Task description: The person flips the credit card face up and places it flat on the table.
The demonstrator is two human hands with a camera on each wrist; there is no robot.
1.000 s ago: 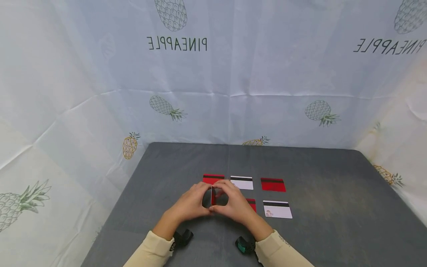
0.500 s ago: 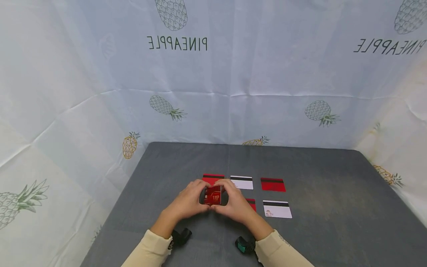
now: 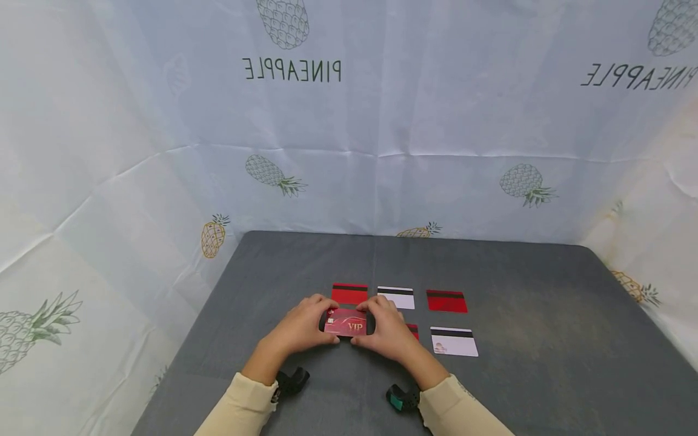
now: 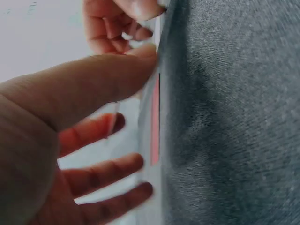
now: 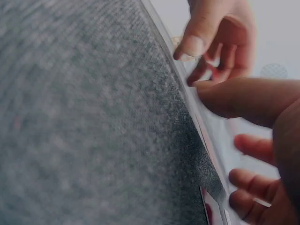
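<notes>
A red card (image 3: 346,322) with gold VIP lettering faces up between the two hands in the head view. My left hand (image 3: 302,327) pinches its left side, fingertips at the far edge and thumb at the near edge. On the right side my right hand (image 3: 388,330) pinches it likewise. Whether the card touches the table cannot be told. Behind the hands lie a red card (image 3: 349,295) and a white card (image 3: 400,299), both with black stripes. Another red card (image 3: 412,330) is mostly covered by the right hand.
A striped red card (image 3: 446,301) and a striped white card (image 3: 454,342) lie to the right on the dark grey table (image 3: 523,375). A pale curtain (image 3: 349,121) with pineapple prints hangs behind the table and along both sides. Black straps sit on both wrists.
The held card was edge-on, then showed its red VIP side in shadow, and now lies flatter and brighter. The two hands have parted slightly. The other cards have not moved.
</notes>
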